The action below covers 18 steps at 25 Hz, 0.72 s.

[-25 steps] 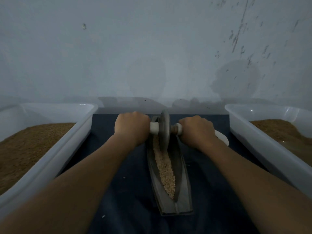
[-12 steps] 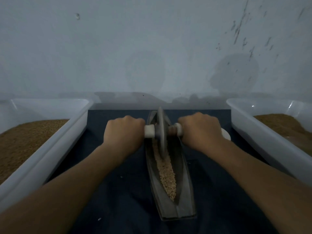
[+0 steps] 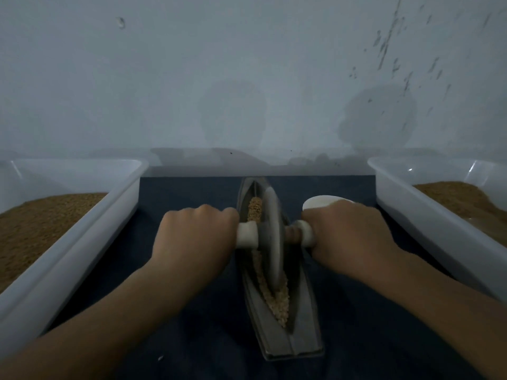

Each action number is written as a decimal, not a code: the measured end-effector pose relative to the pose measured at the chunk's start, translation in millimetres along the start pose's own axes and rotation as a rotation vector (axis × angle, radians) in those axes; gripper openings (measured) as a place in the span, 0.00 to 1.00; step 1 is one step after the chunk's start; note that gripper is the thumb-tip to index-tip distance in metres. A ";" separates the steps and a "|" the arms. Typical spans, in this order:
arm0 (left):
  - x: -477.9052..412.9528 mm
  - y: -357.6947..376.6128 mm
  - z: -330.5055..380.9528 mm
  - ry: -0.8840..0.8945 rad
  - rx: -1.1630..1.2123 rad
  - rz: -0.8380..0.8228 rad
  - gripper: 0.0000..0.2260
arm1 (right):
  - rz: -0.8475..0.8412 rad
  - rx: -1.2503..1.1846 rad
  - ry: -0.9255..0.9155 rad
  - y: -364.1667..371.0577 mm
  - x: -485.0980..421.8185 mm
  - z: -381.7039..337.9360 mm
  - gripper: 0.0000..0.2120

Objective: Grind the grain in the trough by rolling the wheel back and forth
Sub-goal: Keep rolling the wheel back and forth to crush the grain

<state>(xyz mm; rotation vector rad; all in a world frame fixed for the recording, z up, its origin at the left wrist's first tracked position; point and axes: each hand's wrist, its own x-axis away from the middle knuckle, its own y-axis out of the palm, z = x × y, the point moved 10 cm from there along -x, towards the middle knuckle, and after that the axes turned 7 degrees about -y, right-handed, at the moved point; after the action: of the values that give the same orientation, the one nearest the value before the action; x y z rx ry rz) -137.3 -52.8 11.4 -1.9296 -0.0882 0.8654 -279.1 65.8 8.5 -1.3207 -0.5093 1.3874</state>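
1. Nearest me, the trough (image 3: 290, 344) lies lengthwise on the dark cloth (image 3: 178, 338). Its near end is bare.
2. In the groove, the grain (image 3: 279, 300) is heaped at the near edge of the wheel (image 3: 271, 242). A smaller patch shows beyond it.
3. The wheel stands upright about mid-trough, rim down in the groove.
4. My left hand (image 3: 194, 237) is clamped round the left stub of the axle (image 3: 247, 235). My right hand (image 3: 348, 237) is clamped round the right stub.
5. My judgement: press evenly through both fists so the wheel does not tilt. Roll through the near heap and stop short of the trough's end so nothing spills.
6. Behind my right hand is a white scoop (image 3: 321, 202), partly hidden.
7. On the flanks, the left tub (image 3: 82, 242) and right tub (image 3: 411, 215) each hold brown meal or grain; I cannot tell which.
8. Farthest off is the wall (image 3: 247, 78).
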 end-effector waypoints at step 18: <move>-47.7 18.9 -5.4 -0.099 -0.032 -0.048 0.05 | -0.020 -0.050 0.098 16.5 -46.5 7.6 0.13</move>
<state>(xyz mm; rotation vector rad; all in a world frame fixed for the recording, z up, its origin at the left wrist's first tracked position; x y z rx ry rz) -175.0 -86.1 22.9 -1.9068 -0.2074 0.9323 -302.8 22.5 15.9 -1.4129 -0.4924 1.2946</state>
